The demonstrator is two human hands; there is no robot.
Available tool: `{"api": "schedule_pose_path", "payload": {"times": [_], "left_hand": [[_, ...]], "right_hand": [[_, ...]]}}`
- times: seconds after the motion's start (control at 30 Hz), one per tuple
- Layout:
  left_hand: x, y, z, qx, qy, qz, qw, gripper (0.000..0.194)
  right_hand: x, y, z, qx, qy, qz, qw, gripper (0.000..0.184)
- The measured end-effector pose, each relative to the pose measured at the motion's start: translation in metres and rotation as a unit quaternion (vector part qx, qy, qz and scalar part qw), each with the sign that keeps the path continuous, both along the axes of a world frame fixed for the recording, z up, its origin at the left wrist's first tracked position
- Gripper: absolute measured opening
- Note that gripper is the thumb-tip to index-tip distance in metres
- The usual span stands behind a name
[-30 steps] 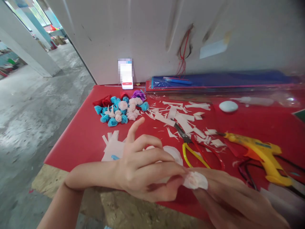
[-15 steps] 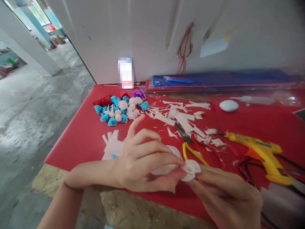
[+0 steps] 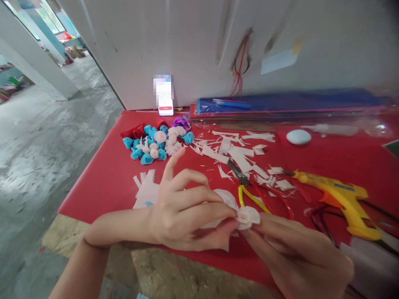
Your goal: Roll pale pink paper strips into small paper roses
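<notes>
A pale pink-white paper rose (image 3: 248, 216) is pinched between both hands above the front of the red tabletop. My left hand (image 3: 190, 211) grips its left side with thumb and forefinger, the other fingers raised and the little finger sticking up. On the right, my right hand (image 3: 289, 241) holds the flower's other side with its fingertips. Behind the rose lie scissors (image 3: 241, 174) with yellow and red handles. White paper (image 3: 146, 193) with a cut fringe shows partly beneath my left hand. A cluster of finished-looking blue roses (image 3: 147, 158) and pale ones sits farther back.
To the right lies a yellow glue gun (image 3: 339, 193) with its dark cord. White paper scraps (image 3: 241, 160) litter the middle. A white egg-shaped object (image 3: 298, 137), a phone (image 3: 164, 95) against the wall and a blue wrapped sheet (image 3: 280, 104) stand at the back.
The rose has turned and shifted slightly left, its spiral centre now facing up more. My right hand's back has moved slightly right and down. My left hand barely shifted.
</notes>
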State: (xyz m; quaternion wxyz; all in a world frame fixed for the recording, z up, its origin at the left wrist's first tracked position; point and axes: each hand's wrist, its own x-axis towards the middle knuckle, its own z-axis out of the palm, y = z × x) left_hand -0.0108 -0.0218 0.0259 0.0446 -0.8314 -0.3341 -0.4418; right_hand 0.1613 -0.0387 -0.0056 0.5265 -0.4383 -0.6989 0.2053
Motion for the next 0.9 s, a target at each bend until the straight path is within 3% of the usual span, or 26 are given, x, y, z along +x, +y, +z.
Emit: {"api": "schedule_pose_path", "payload": {"times": [0.37, 0.67, 0.9], "left_hand": [[-0.003, 0.000, 0.003, 0.022, 0.057, 0.020, 0.998, 0.004], [0.004, 0.002, -0.006, 0.025, -0.007, 0.016, 1.000, 0.011], [-0.001, 0.000, -0.001, 0.058, 0.028, 0.020, 0.998, 0.004]], "right_hand": [[-0.006, 0.005, 0.008, 0.057, -0.090, 0.000, 0.994, 0.018], [0.001, -0.004, -0.002, 0.047, -0.062, 0.013, 0.997, 0.011], [0.003, -0.002, 0.002, 0.037, -0.090, 0.035, 0.995, 0.011]]}}
